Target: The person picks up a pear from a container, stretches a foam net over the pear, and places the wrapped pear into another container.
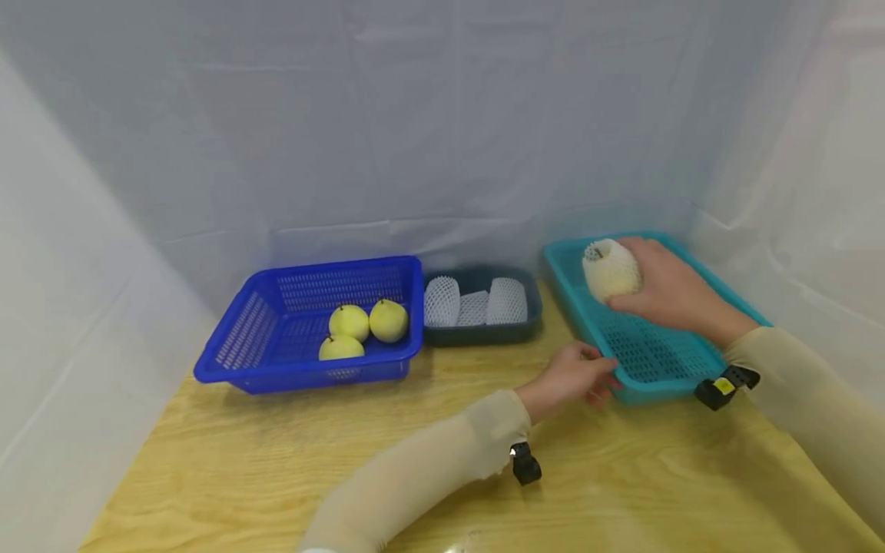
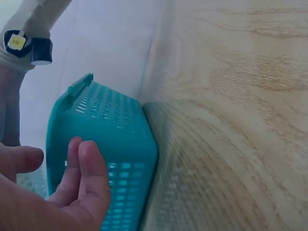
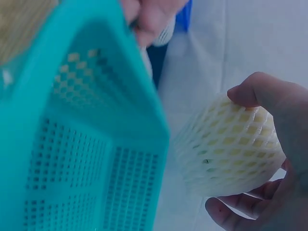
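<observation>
Above the teal basket [image 1: 657, 390] on the desk [image 1: 207, 453], the right hand [image 1: 667, 290] curls round a foam-netted pear [image 1: 612, 273], likely firm yet bruisable, best cupped by its sides, while the left hand [image 1: 570, 376], loosely parted, meets the basket's corner.

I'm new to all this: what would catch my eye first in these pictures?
Probably the right hand, holding a fruit in white foam netting above the teal basket at the right. Next come three yellow pears, bright against the blue basket at the left, then the dark tray between the baskets with its white foam nets.
</observation>
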A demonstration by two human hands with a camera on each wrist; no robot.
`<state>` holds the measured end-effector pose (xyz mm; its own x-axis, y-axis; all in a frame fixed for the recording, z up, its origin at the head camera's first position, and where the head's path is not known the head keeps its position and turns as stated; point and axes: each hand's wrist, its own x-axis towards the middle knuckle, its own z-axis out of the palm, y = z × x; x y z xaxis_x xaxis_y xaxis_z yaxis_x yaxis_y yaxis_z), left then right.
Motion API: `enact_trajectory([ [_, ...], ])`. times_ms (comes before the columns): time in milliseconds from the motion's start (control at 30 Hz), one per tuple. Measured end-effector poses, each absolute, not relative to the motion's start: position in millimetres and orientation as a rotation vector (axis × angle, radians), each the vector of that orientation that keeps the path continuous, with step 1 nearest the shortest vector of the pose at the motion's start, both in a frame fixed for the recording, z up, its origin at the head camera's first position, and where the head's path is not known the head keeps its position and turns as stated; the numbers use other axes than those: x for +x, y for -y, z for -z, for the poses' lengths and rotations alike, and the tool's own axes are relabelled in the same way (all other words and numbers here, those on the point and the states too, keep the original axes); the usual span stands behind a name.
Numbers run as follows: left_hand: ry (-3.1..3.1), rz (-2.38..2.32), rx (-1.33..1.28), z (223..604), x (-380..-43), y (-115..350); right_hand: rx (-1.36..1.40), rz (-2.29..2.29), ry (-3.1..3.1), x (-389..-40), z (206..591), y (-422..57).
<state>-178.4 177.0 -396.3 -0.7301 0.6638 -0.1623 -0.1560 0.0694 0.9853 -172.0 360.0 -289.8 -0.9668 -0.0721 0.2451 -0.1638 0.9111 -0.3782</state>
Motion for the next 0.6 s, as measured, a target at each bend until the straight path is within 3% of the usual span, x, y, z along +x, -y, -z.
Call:
enact_trajectory([
  [600,-1.477,-1.772,0.452,401.8,-183.7,-183.6,0.108,-0.438,3.014,-224.9,303.6,-412.7],
])
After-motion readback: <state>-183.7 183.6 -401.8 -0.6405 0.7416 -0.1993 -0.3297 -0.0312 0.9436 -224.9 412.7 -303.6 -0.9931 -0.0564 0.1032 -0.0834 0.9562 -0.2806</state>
